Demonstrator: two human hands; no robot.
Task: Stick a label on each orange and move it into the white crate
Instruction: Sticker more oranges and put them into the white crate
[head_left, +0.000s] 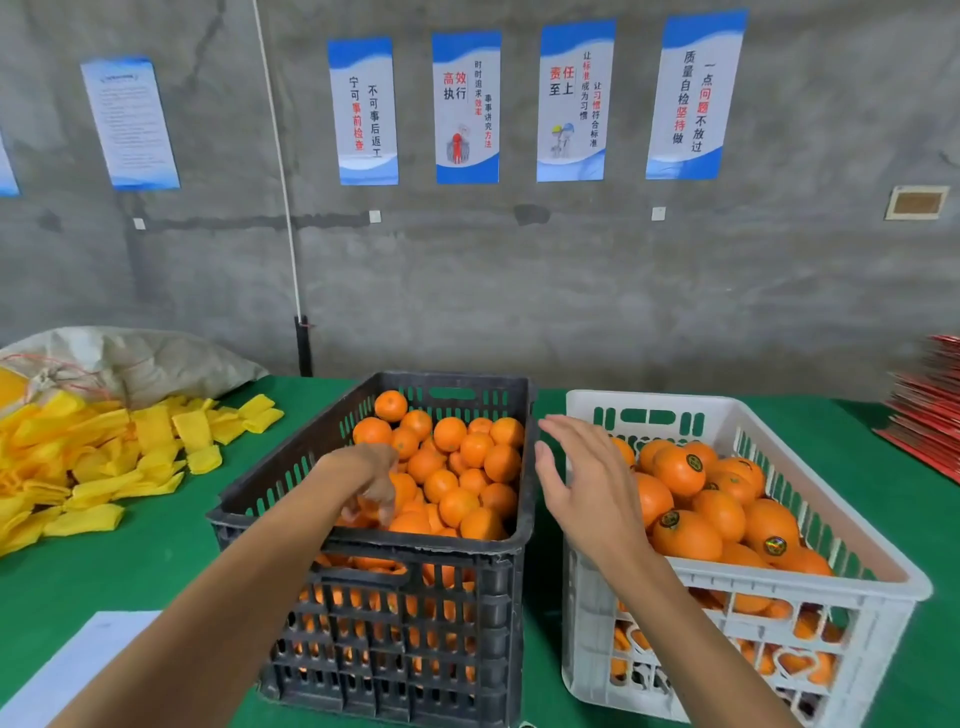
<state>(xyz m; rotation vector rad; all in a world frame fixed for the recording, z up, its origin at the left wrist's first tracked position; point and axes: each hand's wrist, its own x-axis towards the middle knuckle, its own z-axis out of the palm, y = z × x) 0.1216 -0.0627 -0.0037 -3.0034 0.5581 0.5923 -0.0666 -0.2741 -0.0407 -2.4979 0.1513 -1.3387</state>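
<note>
A heap of yellow foam net sleeves (93, 457) and a grey woven sack (150, 358) lie at the left edge of the green-covered bench (130, 561); stacked red cartons (930, 415) sit at its right edge. The black slotted plastic crate (395, 566) of unlabelled oranges (457, 457) stands just beside the white slotted plastic crate (727, 587) of stickered oranges (685, 535). The left hand (371, 480) reaches down among the black crate's fruit, its grip blurred beyond telling. The right hand (576, 478) hovers with fingers spread over the white crate's near-left rim.
</note>
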